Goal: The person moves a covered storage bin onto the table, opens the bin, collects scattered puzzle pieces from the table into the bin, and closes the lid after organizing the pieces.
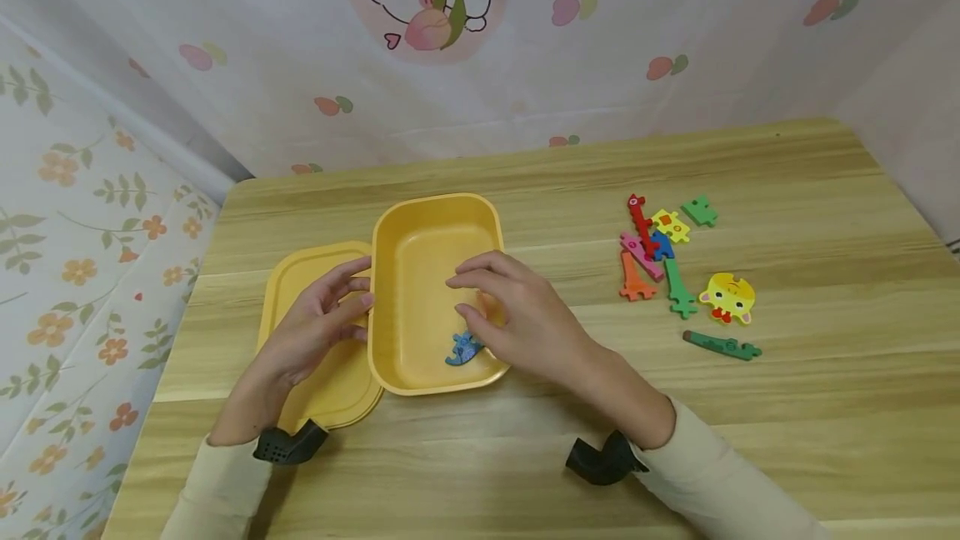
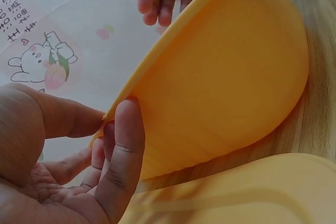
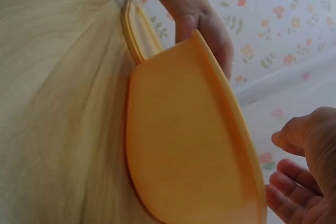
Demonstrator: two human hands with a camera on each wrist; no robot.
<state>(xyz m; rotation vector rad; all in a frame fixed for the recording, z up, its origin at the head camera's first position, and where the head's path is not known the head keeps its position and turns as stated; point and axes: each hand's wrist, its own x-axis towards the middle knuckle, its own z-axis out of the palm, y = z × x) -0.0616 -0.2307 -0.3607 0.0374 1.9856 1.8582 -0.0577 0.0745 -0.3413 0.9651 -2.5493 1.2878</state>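
Nearest the camera, two cream sleeves lead to the hands over a bench [image 1: 525,457] of pale, striped wood grain. The left hand [image 1: 311,332] lies above a smooth yellow plastic lid [image 1: 337,394] with rounded corners, flat on the bench. Its grip is loose and mostly straight: fingertips [image 2: 126,129] touch the left rim of the yellow tub [image 1: 420,273], thumb just beside them, not curled round it. The right hand [image 1: 517,319] hovers over the tub's right side with its grip open, fingers relaxed and slightly bent, holding nothing that shows. The tub is a rounded rectangular plastic dish with glossy, sloping walls; it stands on the bench with its left edge overlapping the lid. Inside it, in the near right corner just beneath the right hand's fingers, lies a flat blue puzzle piece [image 1: 463,350] with a jagged outline.

Further right on the bench, well apart from the tub, lies a long green piece [image 1: 722,346], then a yellow animal-face piece [image 1: 727,297], and beyond these a cluster of flat coloured puzzle pieces [image 1: 652,252] in red, pink, orange, blue, yellow and green. Behind the bench hangs a thin cloth [image 1: 600,48] printed with peaches and a cartoon rabbit.
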